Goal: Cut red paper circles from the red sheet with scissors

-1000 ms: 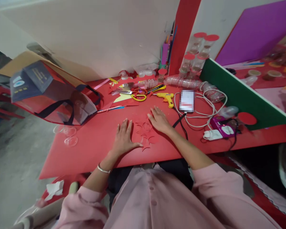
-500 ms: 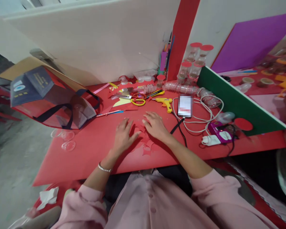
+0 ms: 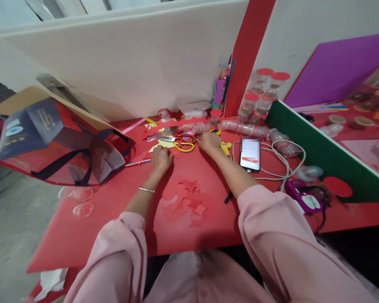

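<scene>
Your left hand (image 3: pixel 160 160) rests low over the tabletop (image 3: pixel 113 227), its fingers curled down by the near edge of the yellow paper (image 3: pixel 161 145); you cannot tell from here whether they are pinching anything. Your right hand (image 3: pixel 209 144) is also curled, close to the red handle loop (image 3: pixel 194 137), with its fingertips hidden beneath it, so whether those fingers are together or clamped on something cannot be told.

The relation that matters lies between the two hands. The scissors' yellow handle loop (image 3: pixel 184 147) sits to the left of your right fingers and a little nearer to you; from your left fingers it lies to the right and slightly farther away. The long axis runs roughly left to right, blades pointing left and handles right, so your right hand is nearer the handles and your left hand nearer the blades. The yellow glue gun (image 3: pixel 226 146) lies just to the right of your right hand, partly behind that forearm. The red cut-outs (image 3: pixel 192 204) lie loose and overlapping on your side of both hands, touching neither.

As for writing, the bag (image 3: pixel 52 162) has pale lettering on its dark panel, too small to read. The phone (image 3: pixel 250 155) shows a blurred-out screen, and you can make out no brand.
</scene>
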Demonstrator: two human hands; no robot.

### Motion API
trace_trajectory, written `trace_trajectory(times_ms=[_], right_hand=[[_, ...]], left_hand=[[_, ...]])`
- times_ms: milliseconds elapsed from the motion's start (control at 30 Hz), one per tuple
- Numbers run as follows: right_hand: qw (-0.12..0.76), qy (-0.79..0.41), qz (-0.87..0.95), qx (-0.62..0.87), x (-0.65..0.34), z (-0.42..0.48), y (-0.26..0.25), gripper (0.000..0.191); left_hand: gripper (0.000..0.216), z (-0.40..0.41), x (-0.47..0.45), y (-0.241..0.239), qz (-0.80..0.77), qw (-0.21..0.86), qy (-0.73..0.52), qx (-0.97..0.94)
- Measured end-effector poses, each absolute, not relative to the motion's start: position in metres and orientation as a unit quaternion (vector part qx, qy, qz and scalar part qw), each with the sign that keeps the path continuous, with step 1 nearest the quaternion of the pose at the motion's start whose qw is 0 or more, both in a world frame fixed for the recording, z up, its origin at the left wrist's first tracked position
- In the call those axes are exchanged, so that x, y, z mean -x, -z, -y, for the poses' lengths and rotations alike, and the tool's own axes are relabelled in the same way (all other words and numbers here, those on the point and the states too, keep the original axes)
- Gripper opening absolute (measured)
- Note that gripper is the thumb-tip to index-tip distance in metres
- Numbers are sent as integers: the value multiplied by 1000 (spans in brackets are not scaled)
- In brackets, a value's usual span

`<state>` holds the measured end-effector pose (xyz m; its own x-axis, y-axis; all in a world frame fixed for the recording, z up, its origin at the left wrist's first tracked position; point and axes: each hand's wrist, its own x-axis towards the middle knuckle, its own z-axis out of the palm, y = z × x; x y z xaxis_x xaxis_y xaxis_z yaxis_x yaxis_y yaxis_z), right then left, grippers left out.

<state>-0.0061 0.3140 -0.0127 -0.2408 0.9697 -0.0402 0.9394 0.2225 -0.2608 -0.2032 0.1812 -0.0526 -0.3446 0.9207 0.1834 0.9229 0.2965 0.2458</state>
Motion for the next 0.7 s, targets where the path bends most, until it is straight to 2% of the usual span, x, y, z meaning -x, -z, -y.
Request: trace_trajectory(times_ms=[300,367,467,600,700], right_hand=[[132,-112,827,535,-14,-297,-16,25],[135,-102,832,529,-15,-298,-19,23],[102,-73,829,545,-11,-307,-15,24],[8,-40,823,566,-3,-324,-9,35],[-15,-33,844,535,-1,-332,-10,37]], left_hand=[[11,-168,212,57,779,17,171,603],[18,-170,213,55,779,8,202,593],[29,-184,215,53,777,-3,249,578],[24,-213,218,46,756,8,289,588],[23,-231,215,37,720,7,267,640]])
